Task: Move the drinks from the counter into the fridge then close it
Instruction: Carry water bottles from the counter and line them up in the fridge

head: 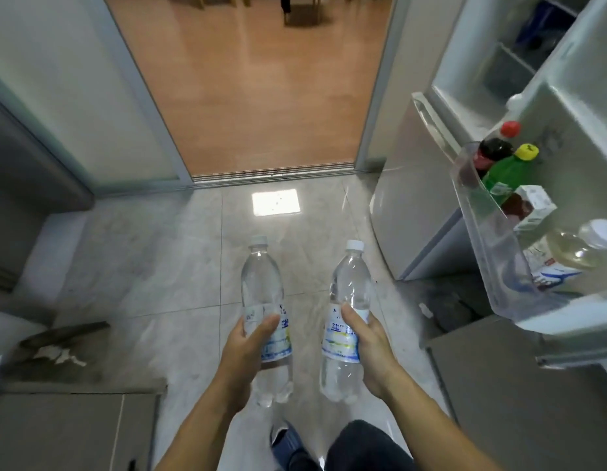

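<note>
Here the person stands on a pale tiled floor [179,253] with a bottle in each hand, both held upright out in front of the body. The left hand [246,348] wraps round the labelled middle of the left water bottle [264,300], thumb across the front of the label. The right hand [366,348] grips the right water bottle [346,300] the same way, thumb on the upper edge of its label. Both bottles are clear, white-capped, and carry blue and white labels; they stand side by side, near each other but apart.

To the right the fridge door [574,107] hangs open, and its clear door shelf [492,253] holds other drinks in a row: a dark bottle with a red cap [492,151] at the far end, just beside it a green bottle with a yellow cap [509,168], then a small carton [533,205], and at the near end a pale bottle with a white cap [587,246]. The silver fridge body [414,198] stands behind the shelf. Ahead, a doorway opens onto a wooden floor [261,79].
</note>
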A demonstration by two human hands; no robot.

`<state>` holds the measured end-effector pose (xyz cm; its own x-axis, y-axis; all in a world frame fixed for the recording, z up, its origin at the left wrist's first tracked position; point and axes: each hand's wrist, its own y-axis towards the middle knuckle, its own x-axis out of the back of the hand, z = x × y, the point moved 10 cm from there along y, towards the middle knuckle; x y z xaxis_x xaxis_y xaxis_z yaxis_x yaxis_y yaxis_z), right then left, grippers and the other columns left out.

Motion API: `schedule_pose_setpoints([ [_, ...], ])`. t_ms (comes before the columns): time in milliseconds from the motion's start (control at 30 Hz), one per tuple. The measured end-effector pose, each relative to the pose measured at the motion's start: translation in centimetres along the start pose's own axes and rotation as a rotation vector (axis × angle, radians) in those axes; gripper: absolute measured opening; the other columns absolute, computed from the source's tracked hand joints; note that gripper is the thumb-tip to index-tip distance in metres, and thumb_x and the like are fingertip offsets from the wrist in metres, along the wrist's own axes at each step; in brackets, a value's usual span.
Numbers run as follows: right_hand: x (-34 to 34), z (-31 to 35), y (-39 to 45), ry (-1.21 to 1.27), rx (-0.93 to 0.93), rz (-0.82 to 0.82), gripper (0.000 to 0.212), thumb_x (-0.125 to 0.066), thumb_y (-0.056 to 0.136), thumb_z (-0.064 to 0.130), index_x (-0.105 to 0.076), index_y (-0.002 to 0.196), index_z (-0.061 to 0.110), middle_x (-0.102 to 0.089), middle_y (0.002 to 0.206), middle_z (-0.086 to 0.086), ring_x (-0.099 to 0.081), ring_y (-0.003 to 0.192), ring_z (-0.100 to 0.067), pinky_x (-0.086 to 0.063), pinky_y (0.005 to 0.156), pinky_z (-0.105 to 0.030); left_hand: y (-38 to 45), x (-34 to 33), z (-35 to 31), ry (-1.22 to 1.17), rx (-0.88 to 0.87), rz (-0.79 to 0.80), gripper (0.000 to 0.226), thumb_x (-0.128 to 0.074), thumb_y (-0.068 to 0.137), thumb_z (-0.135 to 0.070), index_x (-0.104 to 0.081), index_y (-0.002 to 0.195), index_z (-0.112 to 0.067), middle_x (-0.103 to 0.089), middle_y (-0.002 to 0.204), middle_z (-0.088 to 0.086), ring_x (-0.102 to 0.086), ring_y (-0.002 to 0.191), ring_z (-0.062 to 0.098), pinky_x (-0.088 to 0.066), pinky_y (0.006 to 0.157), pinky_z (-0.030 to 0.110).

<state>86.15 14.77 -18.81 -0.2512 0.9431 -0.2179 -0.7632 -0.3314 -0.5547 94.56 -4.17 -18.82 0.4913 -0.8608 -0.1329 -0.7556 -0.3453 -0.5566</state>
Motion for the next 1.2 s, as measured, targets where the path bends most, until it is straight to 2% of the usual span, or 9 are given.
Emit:
schedule_pose_setpoints([
  [200,-2.5,2.2,6.2,0.002,-0.006,-0.004,0.052,-0.069,0.071,0.054,-0.069,0.109,0.019,-0.077,0.099,-0.012,-0.076,0.088,-0.029,-0.06,0.063,-0.032,6.5,0.4,-3.4,-0.021,0.007,0.017,0.07,-0.073,0.063,-0.054,-0.061,0.12,-0.015,-0.076,0.102,0.009,-0.075,0.091,0.029,-0.06,0.068,0.036],
  [367,-3.3,4.5,13.0,0.032,-0.011,-0.034,0.046,-0.069,0.071,0.052,-0.07,0.102,0.019,-0.078,0.094,-0.011,-0.076,0.083,-0.027,-0.059,0.061,-0.03,13.6,-0.9,-7.0,0.042,0.014,0.046,0.06,-0.071,0.07,-0.052,-0.062,0.118,-0.017,-0.077,0.101,0.007,-0.075,0.091,0.026,-0.06,0.068,0.034],
  [533,-3.9,9.9,20.4,0.077,-0.004,-0.054,0.045,-0.07,0.074,0.052,-0.071,0.107,0.021,-0.076,0.102,-0.014,-0.075,0.09,-0.033,-0.061,0.067,-0.035,21.4,-3.4,-12.8,0.13,0.015,0.08,0.052,-0.071,0.071,-0.053,-0.063,0.112,-0.023,-0.078,0.096,0.001,-0.076,0.085,0.021,-0.06,0.062,0.029],
  [667,-3.6,15.3,25.8,0.146,0.029,-0.065,0.02,-0.07,0.084,0.047,-0.077,0.094,0.032,-0.077,0.1,-0.013,-0.076,0.086,-0.031,-0.06,0.065,-0.034,26.8,-5.5,-17.7,0.162,0.007,0.094,0.056,-0.072,0.066,-0.057,-0.063,0.111,-0.025,-0.077,0.095,-0.002,-0.075,0.083,0.018,-0.059,0.059,0.027],
  [833,-2.5,20.6,31.6,0.178,0.062,-0.133,0.021,-0.067,0.081,0.047,-0.076,0.095,0.034,-0.077,0.101,-0.011,-0.075,0.089,-0.03,-0.06,0.067,-0.033,33.3,-8.8,-22.4,0.203,-0.004,0.148,0.058,-0.071,0.067,-0.055,-0.062,0.115,-0.021,-0.077,0.097,0.0,-0.075,0.086,0.02,-0.06,0.062,0.03],
  [900,-1.6,22.0,33.9,0.203,0.076,-0.184,0.024,-0.069,0.08,0.047,-0.076,0.097,0.032,-0.077,0.101,-0.011,-0.075,0.09,-0.029,-0.06,0.069,-0.034,36.3,-10.4,-23.9,0.217,-0.004,0.191,0.057,-0.072,0.07,-0.052,-0.062,0.116,-0.021,-0.077,0.099,0.002,-0.075,0.088,0.021,-0.06,0.064,0.032],
  [1000,-0.5,23.9,36.7,0.217,0.096,-0.288,0.038,-0.072,0.078,0.047,-0.072,0.109,0.024,-0.076,0.103,-0.011,-0.074,0.093,-0.031,-0.061,0.072,-0.036,40.7,-13.0,-26.0,0.245,0.005,0.27,0.051,-0.07,0.074,-0.049,-0.061,0.116,-0.023,-0.077,0.1,0.001,-0.075,0.088,0.02,-0.06,0.065,0.032],
  [1100,0.7,25.7,38.9,0.247,0.126,-0.406,0.049,-0.079,0.074,0.047,-0.07,0.111,0.015,-0.077,0.102,-0.012,-0.074,0.093,-0.032,-0.062,0.074,-0.038,45.2,-15.7,-27.7,0.282,0.031,0.369,0.039,-0.069,0.081,-0.042,-0.062,0.114,-0.022,-0.077,0.097,0.002,-0.075,0.085,0.021,-0.06,0.064,0.033],
  [1200,1.8,27.8,40.3,0.304,0.141,-0.546,0.038,-0.075,0.079,0.041,-0.068,0.105,0.015,-0.078,0.096,-0.011,-0.075,0.089,-0.029,-0.062,0.072,-0.038,49.1,-18.7,-30.3,0.305,0.047,0.472,0.029,-0.068,0.088,-0.034,-0.064,0.112,-0.019,-0.078,0.096,0.005,-0.076,0.084,0.023,-0.06,0.062,0.033],
])
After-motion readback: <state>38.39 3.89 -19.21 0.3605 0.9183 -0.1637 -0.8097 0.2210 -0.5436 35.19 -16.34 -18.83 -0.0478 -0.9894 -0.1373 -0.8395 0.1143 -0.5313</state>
